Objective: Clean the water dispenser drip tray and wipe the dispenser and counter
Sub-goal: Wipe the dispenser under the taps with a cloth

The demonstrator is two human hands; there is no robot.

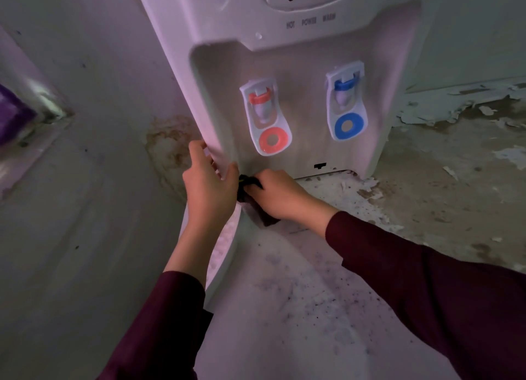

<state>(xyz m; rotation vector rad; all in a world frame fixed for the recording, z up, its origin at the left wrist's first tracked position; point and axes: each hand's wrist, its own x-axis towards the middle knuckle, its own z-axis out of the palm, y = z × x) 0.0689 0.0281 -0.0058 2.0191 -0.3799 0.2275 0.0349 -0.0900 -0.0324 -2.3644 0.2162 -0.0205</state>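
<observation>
The white water dispenser (307, 41) stands on the counter (299, 308), with a red tap (263, 100) and a blue tap (344, 86) in its recess. My left hand (207, 180) grips the dispenser's lower left front edge. My right hand (280, 193) presses a dark cloth (263, 218) against the bottom left corner of the recess. A white curved piece with a dimpled grid, seemingly the drip tray (223, 251), lies under my left forearm, partly hidden by it.
The counter's paint is peeling (444, 109) to the right of the dispenser, and dark specks (336, 300) cover its front part. A stained wall (168, 143) rises on the left. A purple object (12, 115) sits at the far left edge.
</observation>
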